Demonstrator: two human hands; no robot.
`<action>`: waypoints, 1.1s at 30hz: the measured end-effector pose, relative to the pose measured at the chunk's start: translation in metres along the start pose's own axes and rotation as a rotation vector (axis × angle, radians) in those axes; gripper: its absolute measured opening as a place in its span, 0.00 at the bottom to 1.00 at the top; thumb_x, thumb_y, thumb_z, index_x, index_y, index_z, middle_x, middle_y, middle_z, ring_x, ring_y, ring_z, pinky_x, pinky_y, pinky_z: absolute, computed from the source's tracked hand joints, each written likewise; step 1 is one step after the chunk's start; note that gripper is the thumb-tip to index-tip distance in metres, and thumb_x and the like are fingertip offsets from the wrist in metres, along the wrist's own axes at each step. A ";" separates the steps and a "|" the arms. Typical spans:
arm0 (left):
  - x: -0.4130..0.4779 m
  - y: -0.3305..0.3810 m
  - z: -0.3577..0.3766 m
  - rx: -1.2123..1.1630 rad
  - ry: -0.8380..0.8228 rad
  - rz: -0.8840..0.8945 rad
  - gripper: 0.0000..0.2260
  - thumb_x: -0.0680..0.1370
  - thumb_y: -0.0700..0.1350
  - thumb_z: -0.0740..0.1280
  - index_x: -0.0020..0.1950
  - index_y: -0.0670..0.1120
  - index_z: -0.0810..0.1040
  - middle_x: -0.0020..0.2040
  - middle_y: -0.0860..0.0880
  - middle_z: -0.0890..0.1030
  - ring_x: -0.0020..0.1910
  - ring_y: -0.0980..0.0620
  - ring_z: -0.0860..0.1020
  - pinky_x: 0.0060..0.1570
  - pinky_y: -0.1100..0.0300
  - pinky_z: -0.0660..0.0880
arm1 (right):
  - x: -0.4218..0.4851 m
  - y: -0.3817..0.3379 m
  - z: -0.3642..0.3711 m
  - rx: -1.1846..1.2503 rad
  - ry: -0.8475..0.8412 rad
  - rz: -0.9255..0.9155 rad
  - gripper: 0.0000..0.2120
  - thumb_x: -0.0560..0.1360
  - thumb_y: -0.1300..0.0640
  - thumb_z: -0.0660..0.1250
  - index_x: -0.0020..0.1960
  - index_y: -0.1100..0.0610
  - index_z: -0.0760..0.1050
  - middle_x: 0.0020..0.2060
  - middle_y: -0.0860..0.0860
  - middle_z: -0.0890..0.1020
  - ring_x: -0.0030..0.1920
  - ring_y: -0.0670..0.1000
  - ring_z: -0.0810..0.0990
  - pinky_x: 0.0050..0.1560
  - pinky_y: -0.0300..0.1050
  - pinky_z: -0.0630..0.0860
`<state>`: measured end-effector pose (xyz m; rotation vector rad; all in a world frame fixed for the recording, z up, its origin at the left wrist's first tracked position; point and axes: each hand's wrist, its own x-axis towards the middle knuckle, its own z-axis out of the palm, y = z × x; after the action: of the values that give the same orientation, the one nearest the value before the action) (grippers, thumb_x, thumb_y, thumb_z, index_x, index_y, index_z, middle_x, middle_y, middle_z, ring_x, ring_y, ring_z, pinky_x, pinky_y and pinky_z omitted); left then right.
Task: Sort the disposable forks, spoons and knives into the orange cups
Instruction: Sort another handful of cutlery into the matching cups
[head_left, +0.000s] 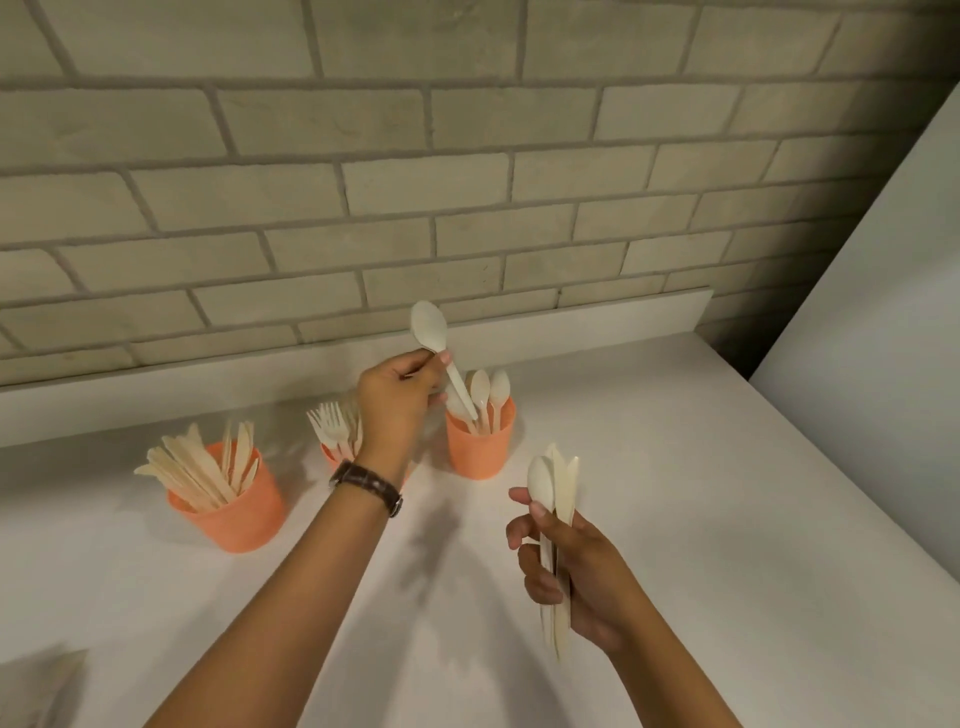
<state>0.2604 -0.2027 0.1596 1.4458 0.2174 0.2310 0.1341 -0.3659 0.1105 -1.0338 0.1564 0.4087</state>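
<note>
Three orange cups stand on the white counter. The left cup (234, 519) holds several knives. The middle cup (332, 457), partly hidden behind my left wrist, holds forks (332, 423). The right cup (480, 447) holds spoons. My left hand (397, 397) pinches a cream spoon (431, 325) by its handle, bowl up, with the handle's end down in the right cup. My right hand (571, 566) grips a small bundle of cutlery (556, 486) upright, with a spoon and knives showing.
A brick wall with a low white ledge (571, 317) runs behind the cups. A white panel (872, 291) rises at the right. A pale object (57, 675) sits at the bottom left corner of the counter (727, 467).
</note>
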 end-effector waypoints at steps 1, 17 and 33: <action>0.006 -0.007 0.007 0.037 0.000 0.005 0.06 0.72 0.40 0.72 0.47 0.43 0.83 0.33 0.53 0.82 0.30 0.58 0.79 0.32 0.68 0.77 | 0.000 0.000 -0.002 0.046 -0.015 0.006 0.16 0.75 0.56 0.61 0.61 0.61 0.72 0.34 0.55 0.76 0.21 0.46 0.63 0.20 0.36 0.60; -0.041 -0.039 0.005 0.267 -0.080 -0.072 0.11 0.70 0.41 0.74 0.50 0.46 0.77 0.45 0.50 0.78 0.41 0.52 0.78 0.26 0.63 0.77 | 0.001 -0.005 -0.009 0.095 -0.100 -0.035 0.20 0.72 0.61 0.63 0.63 0.66 0.73 0.41 0.58 0.79 0.30 0.49 0.69 0.31 0.40 0.68; -0.112 -0.030 -0.027 0.479 -0.259 -0.121 0.03 0.68 0.45 0.75 0.37 0.47 0.83 0.36 0.58 0.82 0.28 0.66 0.74 0.31 0.75 0.66 | -0.004 0.007 0.012 -0.231 -0.126 -0.055 0.19 0.73 0.56 0.62 0.62 0.62 0.73 0.41 0.59 0.82 0.39 0.54 0.82 0.44 0.43 0.78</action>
<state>0.1460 -0.2120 0.1277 1.9114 0.1521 -0.1188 0.1267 -0.3530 0.1121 -1.2330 -0.0331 0.4480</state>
